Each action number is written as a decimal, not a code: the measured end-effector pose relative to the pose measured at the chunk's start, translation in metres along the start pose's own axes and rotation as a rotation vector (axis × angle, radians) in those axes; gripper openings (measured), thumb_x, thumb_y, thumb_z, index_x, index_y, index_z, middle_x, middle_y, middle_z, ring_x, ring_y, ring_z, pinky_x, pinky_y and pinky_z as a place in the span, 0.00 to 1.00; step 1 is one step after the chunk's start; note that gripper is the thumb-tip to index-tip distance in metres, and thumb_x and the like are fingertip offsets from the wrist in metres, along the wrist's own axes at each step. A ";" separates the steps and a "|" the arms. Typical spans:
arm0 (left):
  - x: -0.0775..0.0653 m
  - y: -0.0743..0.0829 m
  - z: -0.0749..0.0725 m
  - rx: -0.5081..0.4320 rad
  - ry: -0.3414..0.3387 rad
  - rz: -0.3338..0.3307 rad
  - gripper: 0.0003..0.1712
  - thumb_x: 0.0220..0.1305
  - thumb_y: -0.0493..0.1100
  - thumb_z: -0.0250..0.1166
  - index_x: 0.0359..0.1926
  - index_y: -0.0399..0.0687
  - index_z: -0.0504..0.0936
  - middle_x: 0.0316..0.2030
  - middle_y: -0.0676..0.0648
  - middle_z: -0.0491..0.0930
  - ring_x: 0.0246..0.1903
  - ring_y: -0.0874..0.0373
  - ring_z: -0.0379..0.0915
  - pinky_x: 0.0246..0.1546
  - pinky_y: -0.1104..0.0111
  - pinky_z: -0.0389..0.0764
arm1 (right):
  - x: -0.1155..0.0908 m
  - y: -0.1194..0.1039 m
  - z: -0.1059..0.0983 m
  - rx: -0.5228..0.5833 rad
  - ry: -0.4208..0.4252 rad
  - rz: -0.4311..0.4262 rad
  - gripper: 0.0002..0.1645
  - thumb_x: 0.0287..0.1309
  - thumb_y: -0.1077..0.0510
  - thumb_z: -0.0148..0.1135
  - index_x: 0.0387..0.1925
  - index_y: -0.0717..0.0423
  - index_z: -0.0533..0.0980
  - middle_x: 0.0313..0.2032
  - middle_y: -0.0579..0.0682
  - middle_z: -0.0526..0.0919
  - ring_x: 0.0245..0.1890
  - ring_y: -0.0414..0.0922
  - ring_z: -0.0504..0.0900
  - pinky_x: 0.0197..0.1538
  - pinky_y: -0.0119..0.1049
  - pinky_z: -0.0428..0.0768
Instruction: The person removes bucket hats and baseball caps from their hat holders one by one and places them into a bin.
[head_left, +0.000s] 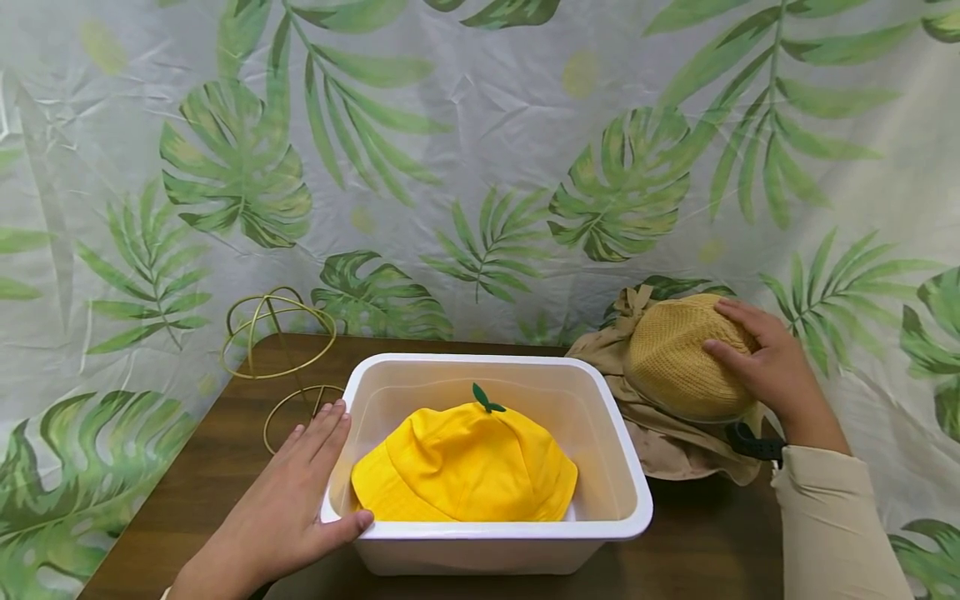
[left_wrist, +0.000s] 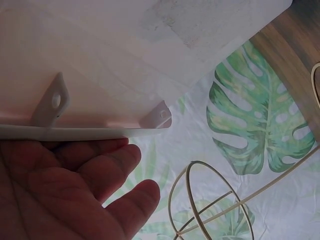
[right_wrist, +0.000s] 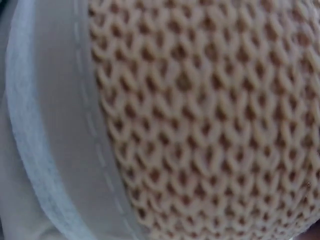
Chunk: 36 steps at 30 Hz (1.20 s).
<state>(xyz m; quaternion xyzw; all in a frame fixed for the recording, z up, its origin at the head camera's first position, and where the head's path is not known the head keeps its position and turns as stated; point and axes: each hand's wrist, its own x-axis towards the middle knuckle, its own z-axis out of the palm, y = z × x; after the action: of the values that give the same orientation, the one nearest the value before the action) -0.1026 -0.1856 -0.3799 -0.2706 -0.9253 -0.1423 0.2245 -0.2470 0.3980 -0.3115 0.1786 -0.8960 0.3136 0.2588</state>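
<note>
A yellow bucket hat point(head_left: 465, 467) with a green leaf sprout on top lies inside a white plastic bin point(head_left: 491, 531). The left hand point(head_left: 300, 487) rests on the bin's left rim, fingers extended along it and thumb at the front corner. In the left wrist view, the fingers point(left_wrist: 112, 167) lie under the edge of the bin. At the right, the right hand point(head_left: 765, 358) holds the crown of a mustard knit hat point(head_left: 686, 354), its thumb and a finger over the side. The knit fabric point(right_wrist: 210, 115) and a plain stitched band fill the right wrist view.
Beige cloth point(head_left: 667, 450) with a tied knot spreads under and behind the knit hat. A gold wire stand point(head_left: 277, 333) stands at the left behind the left hand. All sit on a dark wooden table point(head_left: 202, 458) against a leaf-patterned curtain point(head_left: 495, 125).
</note>
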 end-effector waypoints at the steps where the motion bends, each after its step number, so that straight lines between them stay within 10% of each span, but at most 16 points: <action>1: 0.000 0.000 0.000 0.001 0.000 -0.001 0.56 0.56 0.68 0.64 0.69 0.28 0.64 0.72 0.34 0.60 0.71 0.40 0.55 0.73 0.67 0.37 | 0.000 0.001 0.000 0.005 0.007 0.003 0.35 0.58 0.61 0.70 0.67 0.59 0.72 0.67 0.62 0.69 0.71 0.45 0.60 0.70 0.32 0.54; 36: 0.000 -0.001 0.004 -0.014 -0.011 -0.023 0.56 0.56 0.68 0.65 0.71 0.30 0.63 0.72 0.36 0.59 0.71 0.42 0.54 0.73 0.58 0.50 | 0.003 -0.016 0.007 0.074 0.224 0.076 0.16 0.64 0.63 0.64 0.49 0.72 0.81 0.52 0.32 0.79 0.51 0.22 0.70 0.49 0.13 0.68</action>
<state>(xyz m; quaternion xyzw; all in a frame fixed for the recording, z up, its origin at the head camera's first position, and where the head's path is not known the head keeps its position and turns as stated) -0.1047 -0.1850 -0.3831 -0.2624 -0.9285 -0.1496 0.2159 -0.2436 0.3813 -0.3067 0.1176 -0.8554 0.3741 0.3383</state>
